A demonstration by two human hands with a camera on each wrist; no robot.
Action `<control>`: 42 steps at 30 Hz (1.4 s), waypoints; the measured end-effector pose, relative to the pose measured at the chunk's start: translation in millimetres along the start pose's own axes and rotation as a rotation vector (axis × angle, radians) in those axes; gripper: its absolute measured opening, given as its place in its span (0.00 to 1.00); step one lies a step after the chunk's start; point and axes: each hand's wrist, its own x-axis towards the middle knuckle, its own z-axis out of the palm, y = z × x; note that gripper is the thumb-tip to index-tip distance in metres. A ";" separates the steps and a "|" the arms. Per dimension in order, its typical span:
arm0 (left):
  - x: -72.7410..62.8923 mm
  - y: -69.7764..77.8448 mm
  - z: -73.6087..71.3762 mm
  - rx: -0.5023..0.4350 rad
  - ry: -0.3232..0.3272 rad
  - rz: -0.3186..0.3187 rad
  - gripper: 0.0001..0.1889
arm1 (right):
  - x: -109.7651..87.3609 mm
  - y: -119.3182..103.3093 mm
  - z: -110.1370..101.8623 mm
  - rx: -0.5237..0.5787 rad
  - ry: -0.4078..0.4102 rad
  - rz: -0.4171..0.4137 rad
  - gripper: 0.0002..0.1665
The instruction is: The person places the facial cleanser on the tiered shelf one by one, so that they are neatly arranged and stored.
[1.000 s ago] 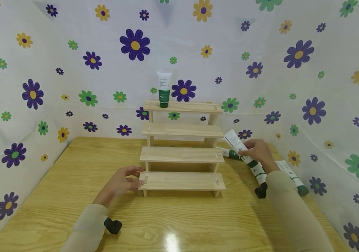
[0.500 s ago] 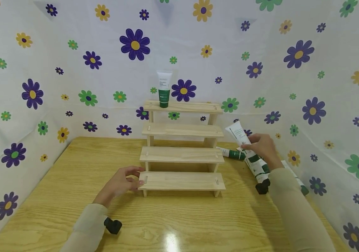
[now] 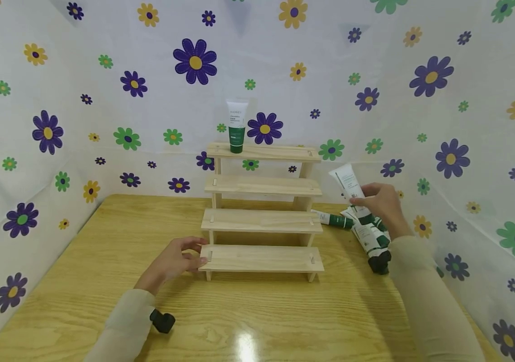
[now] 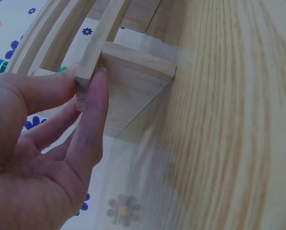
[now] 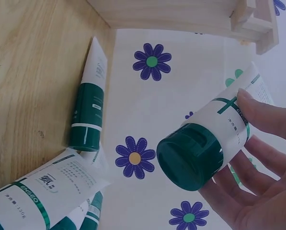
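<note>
My left hand (image 3: 171,264) pinches the left end of the lowest board of a four-step wooden shelf (image 3: 262,259). In the left wrist view the thumb and a finger close on that board's end (image 4: 87,72). To the right of the shelf, my right hand (image 3: 381,203) holds a white squeeze tube (image 3: 349,183) with a green cap, raised and tilted, cap end down. The right wrist view shows the thumb and fingers round its white body, the green cap (image 5: 190,155) free of the hand. A white and green tube (image 3: 236,128) stands upright, cap down, on the top step's left part.
Several more tubes lie in a pile (image 3: 368,239) on the wooden table (image 3: 257,311) under my right hand. One green and white tube (image 5: 87,105) lies beside the shelf's right side. Flower-printed white sheeting (image 3: 148,95) closes off the back and both sides.
My right hand has lifted the squeeze tube up off the pile, slightly to the right, and turned it more upright. My left hand keeps its place on the board.
</note>
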 end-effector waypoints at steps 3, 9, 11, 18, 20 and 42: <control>0.1 0.4 -0.3 0.002 0.001 0.002 0.27 | 0.6 -2.7 -2.8 0.002 0.015 -0.004 0.37; -0.4 0.6 -0.7 -0.003 -0.006 0.012 0.27 | 0.5 -11.5 -7.6 0.026 0.036 0.014 0.38; -0.3 0.2 -0.9 -0.003 -0.008 0.011 0.27 | 0.2 -13.5 -8.8 0.043 0.041 0.016 0.39; 2.0 -2.0 -1.7 -0.018 -0.017 0.009 0.28 | 0.9 -20.7 -12.5 0.109 0.053 0.020 0.40; 2.8 -2.9 -2.0 -0.020 -0.021 0.012 0.28 | 1.7 -22.9 -13.1 0.125 0.059 0.019 0.40; 3.1 -3.8 -0.9 -0.013 -0.017 0.014 0.28 | 5.9 -63.9 -19.0 0.164 0.103 -0.055 0.38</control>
